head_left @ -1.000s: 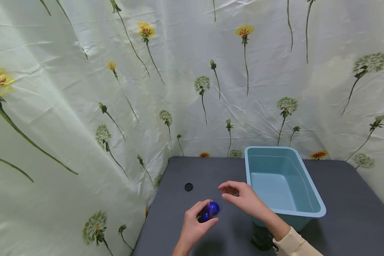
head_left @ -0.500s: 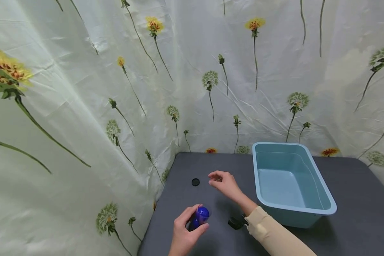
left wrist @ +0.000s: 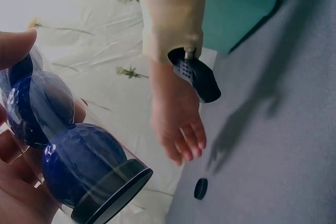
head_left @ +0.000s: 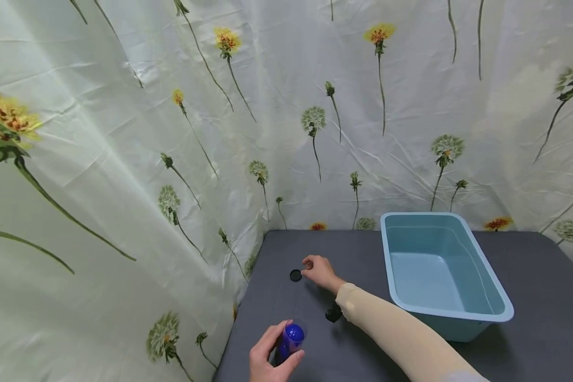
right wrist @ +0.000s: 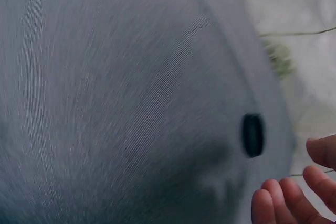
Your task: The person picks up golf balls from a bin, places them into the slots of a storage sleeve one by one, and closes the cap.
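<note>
My left hand [head_left: 269, 358] grips a clear tube [head_left: 291, 338] at the lower middle of the head view. Dimpled dark-blue balls [left wrist: 84, 158] show through its wall in the left wrist view, and a black cap [left wrist: 113, 195] closes one end. The tube's other end points up toward my face in the head view. Farther out, my right hand [head_left: 321, 273] hovers low over the table, palm down, fingers loosely bent and holding nothing. Just left of its fingertips lies a round black lid [head_left: 295, 275]; the right wrist view shows a small gap between that lid [right wrist: 253, 135] and the fingers.
A light-blue plastic bin [head_left: 420, 233] stands on the dark grey table [head_left: 554, 318], right of my right forearm. A floral curtain [head_left: 277, 132] hangs behind and along the left side. A black wrist camera [head_left: 333, 313] sticks out under my right cuff.
My right hand has moved away from the tube, leftward and forward, down to beside the black lid. The left hand, still gripping the tube, has dropped a little lower and nearer.
</note>
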The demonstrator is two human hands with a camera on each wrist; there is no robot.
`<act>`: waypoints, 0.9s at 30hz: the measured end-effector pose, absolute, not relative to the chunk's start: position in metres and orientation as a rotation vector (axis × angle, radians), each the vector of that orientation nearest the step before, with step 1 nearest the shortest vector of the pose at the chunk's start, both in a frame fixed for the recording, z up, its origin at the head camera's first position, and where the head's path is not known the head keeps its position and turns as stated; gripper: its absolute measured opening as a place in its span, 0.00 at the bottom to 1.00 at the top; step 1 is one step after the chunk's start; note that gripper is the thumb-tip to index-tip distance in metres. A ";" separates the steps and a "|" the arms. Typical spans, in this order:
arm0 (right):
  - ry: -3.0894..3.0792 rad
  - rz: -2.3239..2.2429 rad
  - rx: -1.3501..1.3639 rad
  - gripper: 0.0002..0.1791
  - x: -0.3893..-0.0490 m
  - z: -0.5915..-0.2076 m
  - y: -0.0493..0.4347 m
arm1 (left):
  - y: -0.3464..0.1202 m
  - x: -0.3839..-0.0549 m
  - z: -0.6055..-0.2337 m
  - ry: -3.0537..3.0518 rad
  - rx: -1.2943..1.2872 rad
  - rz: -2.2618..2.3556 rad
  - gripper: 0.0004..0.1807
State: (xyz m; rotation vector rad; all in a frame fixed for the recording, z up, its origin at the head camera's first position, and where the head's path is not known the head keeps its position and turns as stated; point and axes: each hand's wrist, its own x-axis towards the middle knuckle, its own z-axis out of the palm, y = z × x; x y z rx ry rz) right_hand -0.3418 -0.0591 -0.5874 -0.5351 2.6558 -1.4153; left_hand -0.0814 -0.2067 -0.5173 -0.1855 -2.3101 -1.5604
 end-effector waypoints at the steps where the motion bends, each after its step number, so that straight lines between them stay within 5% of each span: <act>1: 2.654 -1.390 -0.544 0.20 -0.345 -0.590 -0.062 | -0.209 -0.079 -0.516 -2.328 -0.144 -1.560 0.26; 13: 2.699 -1.011 -0.527 0.35 -0.359 -0.609 -0.082 | -0.227 -0.063 -0.513 -2.447 0.017 -1.458 0.25; 21: 2.803 -0.915 -0.623 0.24 -0.351 -0.618 -0.082 | -0.225 -0.063 -0.517 -2.467 -0.008 -1.455 0.25; 27: 2.782 -0.903 -0.691 0.27 -0.342 -0.617 -0.082 | -0.224 -0.065 -0.519 -2.492 -0.017 -1.453 0.25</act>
